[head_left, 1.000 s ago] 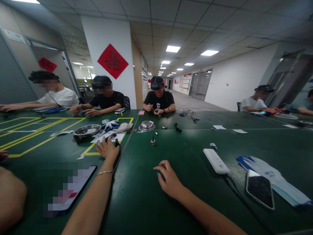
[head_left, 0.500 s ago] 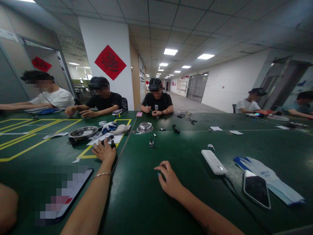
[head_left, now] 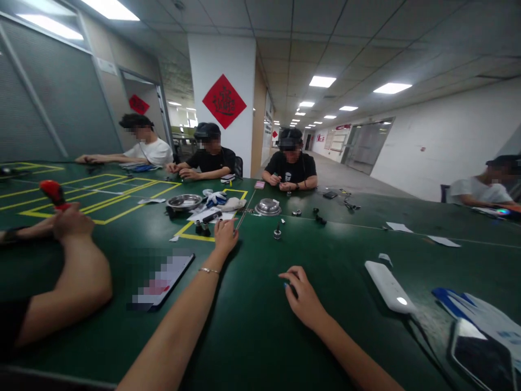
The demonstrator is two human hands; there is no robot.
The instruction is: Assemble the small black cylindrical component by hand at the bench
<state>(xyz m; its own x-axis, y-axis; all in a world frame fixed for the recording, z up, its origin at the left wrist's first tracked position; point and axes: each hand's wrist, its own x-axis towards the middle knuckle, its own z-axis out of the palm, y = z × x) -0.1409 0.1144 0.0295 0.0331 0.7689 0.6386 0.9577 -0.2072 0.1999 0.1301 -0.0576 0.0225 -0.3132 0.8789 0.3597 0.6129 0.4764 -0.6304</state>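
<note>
My left hand [head_left: 225, 234] reaches far forward and lies on the green table [head_left: 260, 326] beside the yellow tape corner, fingers stretched toward two small black parts [head_left: 202, 228] and a sheet of paper. Nothing shows in it. My right hand [head_left: 303, 297] rests closer to me, with its fingers curled down over something small and dark that has a blue speck at its edge; I cannot make out what it is. A small upright metal part [head_left: 277, 233] stands apart, beyond both hands.
An overturned steel bowl [head_left: 267, 207], a steel dish [head_left: 184, 202] and gloves [head_left: 220, 199] lie further back. A phone [head_left: 163, 279] lies left; a white device [head_left: 388, 279], a second phone [head_left: 482, 355] and a glove [head_left: 484, 320] lie right. A neighbour's arm [head_left: 69, 282] holds a red-handled tool [head_left: 52, 193]. Several people sit opposite.
The view has swung left. My left hand has shifted a little right, away from the black parts. The neighbour's arm with the red-handled tool has come into view. My right hand has stayed still.
</note>
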